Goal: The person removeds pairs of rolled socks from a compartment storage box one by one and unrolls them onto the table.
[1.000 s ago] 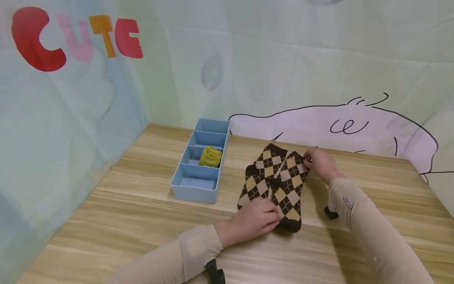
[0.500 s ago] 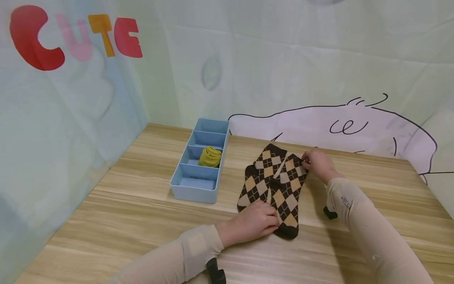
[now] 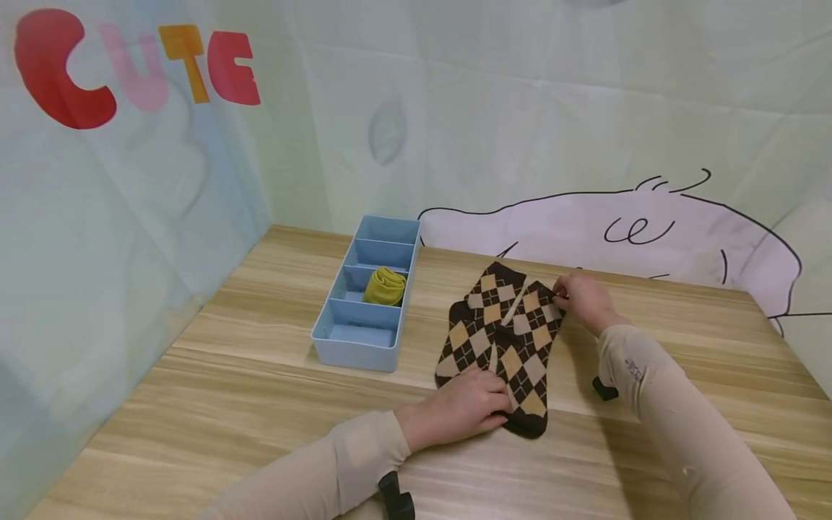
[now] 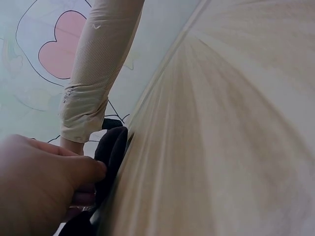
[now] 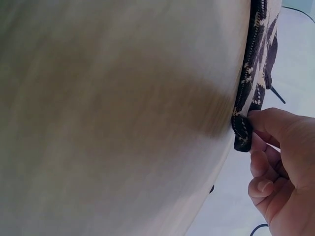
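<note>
Two brown argyle socks with tan and beige diamonds lie side by side on the table, toes toward me: a left sock and a right sock. My right hand pinches the cuff corner of the right sock between thumb and fingers; the right wrist view shows the dark cuff at the fingertips. Over the toe of the left sock lies my left hand, its fingertips at the right sock's toe end. In the left wrist view, thumb and fingers grip a dark toe. The left sock's toe is partly hidden.
Left of the socks stands a blue divided box with several compartments in a row. A rolled mustard-yellow cloth bundle sits in the compartment second from the near end. Printed fabric walls the table's back and left sides.
The right sock has shifted slightly toward me and straightened, its toe now lower. My right hand moved a little left with the cuff. Over the last half second almost nothing moves.
</note>
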`<state>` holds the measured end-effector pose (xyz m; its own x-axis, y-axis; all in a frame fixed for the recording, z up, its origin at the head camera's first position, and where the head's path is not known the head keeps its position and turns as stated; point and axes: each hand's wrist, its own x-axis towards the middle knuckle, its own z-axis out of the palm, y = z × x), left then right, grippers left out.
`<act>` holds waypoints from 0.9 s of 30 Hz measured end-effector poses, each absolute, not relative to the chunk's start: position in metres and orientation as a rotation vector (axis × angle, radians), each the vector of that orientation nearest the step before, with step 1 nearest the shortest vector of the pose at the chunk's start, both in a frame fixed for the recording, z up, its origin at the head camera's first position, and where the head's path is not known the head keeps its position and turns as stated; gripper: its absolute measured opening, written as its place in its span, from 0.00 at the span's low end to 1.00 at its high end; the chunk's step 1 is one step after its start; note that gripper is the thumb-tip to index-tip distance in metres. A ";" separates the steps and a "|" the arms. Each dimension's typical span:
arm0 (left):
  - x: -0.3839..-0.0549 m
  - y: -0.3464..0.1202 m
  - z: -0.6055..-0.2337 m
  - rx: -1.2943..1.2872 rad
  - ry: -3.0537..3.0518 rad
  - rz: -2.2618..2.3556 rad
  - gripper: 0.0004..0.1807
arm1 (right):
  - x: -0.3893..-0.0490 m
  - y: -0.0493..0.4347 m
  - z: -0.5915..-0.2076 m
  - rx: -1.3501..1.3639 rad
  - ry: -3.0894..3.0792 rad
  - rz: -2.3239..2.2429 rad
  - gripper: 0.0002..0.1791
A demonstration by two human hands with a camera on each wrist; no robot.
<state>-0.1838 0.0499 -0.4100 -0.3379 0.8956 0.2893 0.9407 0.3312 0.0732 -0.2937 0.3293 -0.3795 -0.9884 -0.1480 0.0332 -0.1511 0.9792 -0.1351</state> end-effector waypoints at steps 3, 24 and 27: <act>-0.184 0.050 -0.409 -1.678 -2.409 -0.330 0.07 | -0.293 0.330 -0.380 0.232 -3.098 0.214 0.11; -0.181 0.051 -0.405 -1.666 -2.443 -0.237 0.08 | -0.291 0.328 -0.379 0.247 -3.111 0.228 0.13; -0.181 0.050 -0.404 -1.663 -2.440 -0.233 0.08 | -0.291 0.328 -0.379 0.247 -3.112 0.231 0.14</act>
<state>-0.1811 0.0504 -0.4042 -0.3586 0.9035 0.2347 0.9316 0.3624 0.0283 -0.2911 0.3277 -0.3788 -0.9875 -0.1561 0.0232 -0.1578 0.9766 -0.1459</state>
